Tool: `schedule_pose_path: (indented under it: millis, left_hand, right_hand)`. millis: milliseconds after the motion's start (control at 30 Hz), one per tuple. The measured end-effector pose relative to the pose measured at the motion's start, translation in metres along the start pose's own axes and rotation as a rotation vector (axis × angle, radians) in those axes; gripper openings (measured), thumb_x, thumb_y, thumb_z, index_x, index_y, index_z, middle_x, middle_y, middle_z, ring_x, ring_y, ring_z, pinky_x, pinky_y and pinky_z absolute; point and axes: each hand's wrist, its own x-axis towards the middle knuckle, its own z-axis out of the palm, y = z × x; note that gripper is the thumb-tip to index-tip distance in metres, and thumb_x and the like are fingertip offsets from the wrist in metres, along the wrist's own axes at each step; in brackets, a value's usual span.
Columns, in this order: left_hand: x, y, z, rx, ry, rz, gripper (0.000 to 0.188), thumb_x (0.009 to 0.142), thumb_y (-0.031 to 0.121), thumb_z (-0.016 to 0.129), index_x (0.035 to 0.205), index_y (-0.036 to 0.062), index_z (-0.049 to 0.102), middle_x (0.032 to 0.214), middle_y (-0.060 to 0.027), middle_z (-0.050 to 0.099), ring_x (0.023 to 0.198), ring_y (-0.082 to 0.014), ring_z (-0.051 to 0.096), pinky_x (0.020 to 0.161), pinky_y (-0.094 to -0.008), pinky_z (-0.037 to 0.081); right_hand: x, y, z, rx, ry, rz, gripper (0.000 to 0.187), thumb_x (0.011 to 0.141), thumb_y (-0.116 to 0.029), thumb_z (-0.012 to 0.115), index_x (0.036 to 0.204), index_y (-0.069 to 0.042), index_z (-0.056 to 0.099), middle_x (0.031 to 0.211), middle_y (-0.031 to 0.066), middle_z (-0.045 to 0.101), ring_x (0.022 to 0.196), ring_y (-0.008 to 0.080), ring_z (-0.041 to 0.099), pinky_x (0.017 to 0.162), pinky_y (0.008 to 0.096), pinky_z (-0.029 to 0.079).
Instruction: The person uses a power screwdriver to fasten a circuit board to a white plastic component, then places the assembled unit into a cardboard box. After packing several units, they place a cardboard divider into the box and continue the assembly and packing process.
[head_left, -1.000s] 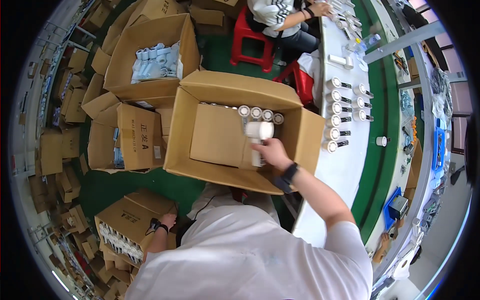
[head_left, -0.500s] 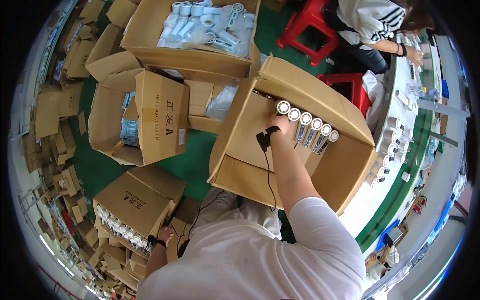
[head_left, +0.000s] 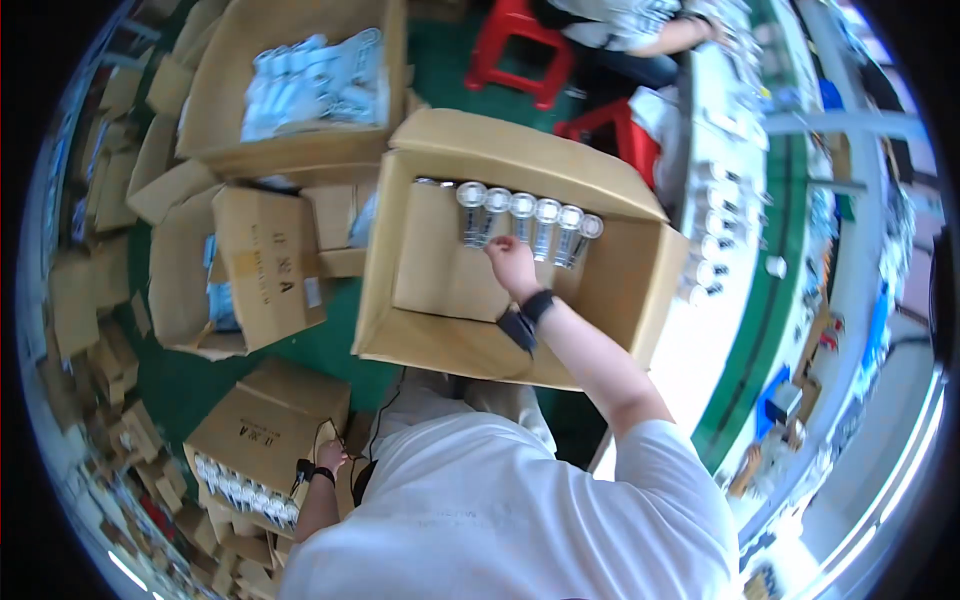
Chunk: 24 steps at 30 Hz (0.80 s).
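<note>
Premises: a factory workshop, evidently for packing. Observed: a long white counter point(head_left: 690, 365) bearing rows of matching white devices point(head_left: 708, 247) along its left edge; a co-worker point(head_left: 618, 22) seated at that edge, far end; red stools point(head_left: 489, 50); green floor point(head_left: 180, 390); numerous cartons point(head_left: 530, 140), several holding goods.

Right hand point(head_left: 514, 268) is held out ahead of the torso point(head_left: 500, 510), back of hand up, fingers point(head_left: 498, 246) loosely bent and pointed away from the body; grip can't be confirmed, fingertips blurred. Right wrist point(head_left: 538, 305) is lined up just behind the hand. Right forearm point(head_left: 590, 350) is angled back and rightward from it. Left hand point(head_left: 330, 454) is placed well left and nearer the body, finger pose unclear; left forearm point(head_left: 315, 512) is angled behind it.
</note>
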Motion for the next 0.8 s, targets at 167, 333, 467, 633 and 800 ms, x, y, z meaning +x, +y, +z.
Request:
schedule_pose_path:
  millis: [167,333,467,633,800]
  left_hand:
    - [0.006,0.030,0.038,-0.023,-0.198,0.228,0.018,0.090,0.018,0.048,0.074,0.0106,0.054,0.070,-0.0040,0.056,0.059,-0.0150,0.057,0.050,-0.0280,0.042]
    - [-0.058,0.056,0.100,0.200,0.024,0.180,0.018,0.088,0.019,0.048,0.074,0.0107,0.057,0.067,-0.0037,0.057,0.056,-0.0141,0.056,0.048,-0.0279,0.041]
    - [-0.065,0.004,0.123,0.388,0.085,0.378,0.020,0.088,0.021,0.050,0.078,0.0076,0.060,0.073,-0.0078,0.060,0.063,-0.0195,0.058,0.053,-0.0312,0.043]
    - [-0.063,-0.064,0.128,0.994,0.140,0.861,0.029,0.087,0.026,0.053,0.088,0.0010,0.066,0.087,-0.0181,0.067,0.078,-0.0339,0.064,0.067,-0.0398,0.048]
    - [-0.054,-0.112,0.150,0.220,0.195,0.452,0.034,0.088,0.031,0.053,0.089,0.0001,0.067,0.092,-0.0227,0.065,0.089,-0.0400,0.061,0.078,-0.0419,0.047]
  right_hand:
    - [-0.138,0.018,-0.220,0.004,0.247,-0.359,0.022,0.084,-0.009,0.062,0.103,0.001,0.062,0.094,0.0146,0.066,0.083,0.0215,0.065,0.076,0.0288,0.051]
    - [-0.110,0.155,-0.420,-0.811,0.527,-0.374,0.023,0.076,-0.008,0.065,0.098,-0.003,0.064,0.124,0.0211,0.052,0.114,0.0361,0.051,0.098,0.0437,0.042]
    - [-0.073,0.171,-0.462,-1.129,0.135,-0.555,0.025,0.071,-0.008,0.067,0.097,-0.006,0.066,0.137,0.0200,0.041,0.126,0.0364,0.039,0.106,0.0456,0.032]
    - [-0.050,0.194,-0.463,-1.194,-0.065,-0.590,0.025,0.070,-0.012,0.069,0.095,-0.007,0.067,0.137,0.0182,0.041,0.127,0.0353,0.037,0.108,0.0473,0.028]
    - [-0.050,0.209,-0.455,-1.064,-0.034,-0.526,0.029,0.071,-0.016,0.070,0.098,-0.004,0.067,0.125,0.0175,0.048,0.117,0.0347,0.045,0.102,0.0417,0.037]
